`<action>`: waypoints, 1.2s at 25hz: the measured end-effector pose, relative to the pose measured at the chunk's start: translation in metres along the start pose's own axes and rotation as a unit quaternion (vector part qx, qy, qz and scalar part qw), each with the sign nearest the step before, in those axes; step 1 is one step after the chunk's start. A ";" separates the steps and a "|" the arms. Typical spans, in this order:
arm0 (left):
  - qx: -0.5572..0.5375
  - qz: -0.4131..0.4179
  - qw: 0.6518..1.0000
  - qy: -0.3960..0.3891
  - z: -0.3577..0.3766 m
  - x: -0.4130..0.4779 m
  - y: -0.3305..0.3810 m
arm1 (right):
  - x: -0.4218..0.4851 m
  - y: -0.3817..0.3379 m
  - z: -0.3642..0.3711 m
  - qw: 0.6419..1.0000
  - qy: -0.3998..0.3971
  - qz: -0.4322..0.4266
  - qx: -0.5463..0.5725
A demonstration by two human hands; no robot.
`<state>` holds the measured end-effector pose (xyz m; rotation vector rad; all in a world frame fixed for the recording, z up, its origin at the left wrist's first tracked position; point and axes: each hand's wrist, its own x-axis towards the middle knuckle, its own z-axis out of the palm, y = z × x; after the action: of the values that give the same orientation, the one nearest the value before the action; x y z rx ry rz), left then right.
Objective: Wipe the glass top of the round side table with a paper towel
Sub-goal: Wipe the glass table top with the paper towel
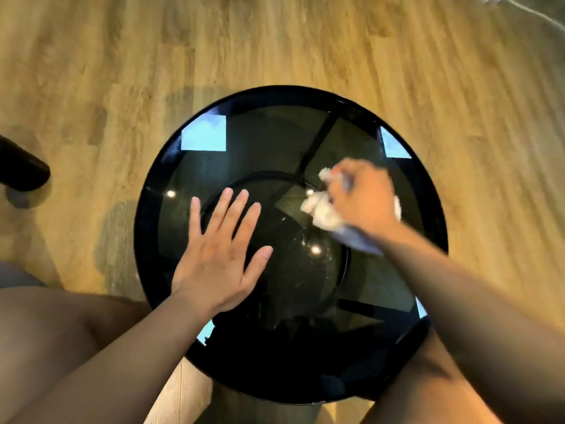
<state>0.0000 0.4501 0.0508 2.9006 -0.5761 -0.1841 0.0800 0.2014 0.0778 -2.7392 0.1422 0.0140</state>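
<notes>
The round side table (260,142) has a dark glass top with a black rim and fills the middle of the head view. My left hand (218,255) lies flat on the glass at the left, fingers spread, holding nothing. My right hand (363,195) is closed around a crumpled white paper towel (321,211) and presses it onto the glass right of centre. The right hand and the towel are blurred by motion. Window and lamp reflections show in the glass.
Light wooden floor (275,41) surrounds the table. A dark rounded object (24,166) sits at the left edge. A white cable (532,10) runs across the top right corner. My bare knees (46,347) flank the table's near side.
</notes>
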 end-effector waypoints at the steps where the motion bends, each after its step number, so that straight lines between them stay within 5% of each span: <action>1: 0.003 -0.001 1.000 -0.002 0.000 -0.001 0.000 | -0.049 -0.005 0.000 0.999 -0.018 -0.026 -0.011; 4: 0.011 0.000 1.000 0.000 0.000 -0.001 0.001 | -0.169 0.017 -0.003 0.990 -0.004 -0.109 -0.085; 6: 0.015 -0.003 1.000 -0.002 0.000 -0.001 0.001 | -0.171 0.050 -0.009 0.993 0.044 -0.029 -0.108; 16: 0.009 0.020 0.999 0.023 0.003 -0.001 0.002 | 0.093 0.099 -0.015 0.981 0.129 0.110 -0.099; 21: 0.009 0.032 0.999 0.023 0.005 0.002 -0.002 | 0.167 0.004 0.015 0.991 0.112 -0.014 -0.066; 26: 0.012 0.023 0.999 0.027 0.003 -0.001 0.001 | 0.164 -0.154 0.080 0.982 0.004 -0.189 0.022; 28: 0.003 0.019 0.999 0.030 0.002 -0.002 0.000 | 0.164 -0.143 0.073 0.974 -0.013 -0.221 0.044; 30: -0.001 0.015 0.999 0.029 0.000 -0.003 0.000 | 0.176 -0.081 0.048 0.986 0.037 -0.163 0.011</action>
<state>-0.0023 0.4513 0.0510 2.8824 -0.6072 -0.0969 0.2635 0.2773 0.0593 -2.7081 -0.2841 -0.1795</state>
